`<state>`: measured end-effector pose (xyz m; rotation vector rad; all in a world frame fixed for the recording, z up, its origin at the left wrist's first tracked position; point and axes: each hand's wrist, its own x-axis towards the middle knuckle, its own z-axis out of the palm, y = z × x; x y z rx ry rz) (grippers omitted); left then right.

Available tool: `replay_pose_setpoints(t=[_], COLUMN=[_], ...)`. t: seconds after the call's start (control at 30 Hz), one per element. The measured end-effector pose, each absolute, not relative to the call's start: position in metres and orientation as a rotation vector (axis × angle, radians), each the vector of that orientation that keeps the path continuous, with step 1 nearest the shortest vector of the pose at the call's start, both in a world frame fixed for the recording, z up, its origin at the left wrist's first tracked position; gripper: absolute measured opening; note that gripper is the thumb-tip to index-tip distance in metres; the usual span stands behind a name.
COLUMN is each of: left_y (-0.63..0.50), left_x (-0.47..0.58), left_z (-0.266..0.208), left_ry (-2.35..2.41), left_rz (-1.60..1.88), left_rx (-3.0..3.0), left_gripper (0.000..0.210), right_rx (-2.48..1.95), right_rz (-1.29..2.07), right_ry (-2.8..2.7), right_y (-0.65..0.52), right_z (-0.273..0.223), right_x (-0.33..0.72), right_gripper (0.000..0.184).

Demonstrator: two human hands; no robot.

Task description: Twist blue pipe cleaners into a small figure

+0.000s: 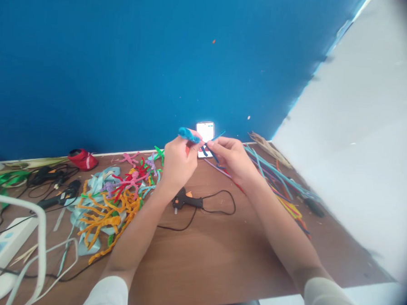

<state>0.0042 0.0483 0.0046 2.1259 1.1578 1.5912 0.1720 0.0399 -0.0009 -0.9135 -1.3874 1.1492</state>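
A: Hands first. What is held?

B: Left hand (180, 162): closed on a bright-blue, fuzzy, thick rolled piece (187, 134), its rounded end poking out past the fist. Right hand (233, 159): thumb and forefinger pinched on thin, dark-blue, fuzzy strands (219, 135). Fingertips near each other, raised above the table. Whether strands and roll join: hidden by the fingers, cannot tell.

A: Reading of the step?

B: Probably bending or twisting the strands. Best done with the left grip as a steady anchor, firm but not crushing the pile. Right pinch close to the crossing, small even turns; a long lever would likely kink the wire core, if there is one. Keep loose ends fanned apart.

A: Around that?

B: Behind the fingers, an upright, bright-screened phone (205, 130). Below, a black glue gun (194, 201) on a brown wooden table (201, 261); elbows best kept off its cord. Left side: a heap of orange fuzzy figures (101, 220) on pale-blue satin ribbon (91, 244). Right side: long, multicoloured fuzzy stems (293, 187), lying loose.
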Motion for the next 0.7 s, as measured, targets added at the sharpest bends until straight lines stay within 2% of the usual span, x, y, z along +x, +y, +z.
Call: replay_pose_setpoints(t=[0.1,0.2,0.27,0.37,0.5,0.7], left_y=[0.056,0.062,0.063,0.063,0.064,0.062], left_x=[0.0,-0.001,0.0,0.002,0.003,0.001], left_z=[0.004,0.002,0.001,0.0,-0.001,0.0], left_ry=[1.1,1.052,1.041,1.029,0.973,1.044], left_rz=[1.524,1.456,1.443,1.427,1.4,1.418], left_rx=[1.867,1.774,1.762,1.739,1.68,1.876], left_gripper=[0.011,0.013,0.013,0.012,0.013,0.009], right_rx=[-0.986,-0.973,-0.906,-0.888,-0.872,-0.873], right_rz=[0.408,-0.244,-0.509,-0.676,-0.773,-0.679], right_ry=[-1.534,-1.767,-1.88,-1.926,-2.04,-2.14], right_y=[0.042,0.044,0.044,0.042,0.042,0.043], right_z=[-0.003,-0.003,-0.002,0.002,0.005,-0.001], right_x=[0.179,0.188,0.194,0.199,0.2,0.193], right_gripper=[0.02,0.031,0.033,0.034,0.018,0.019])
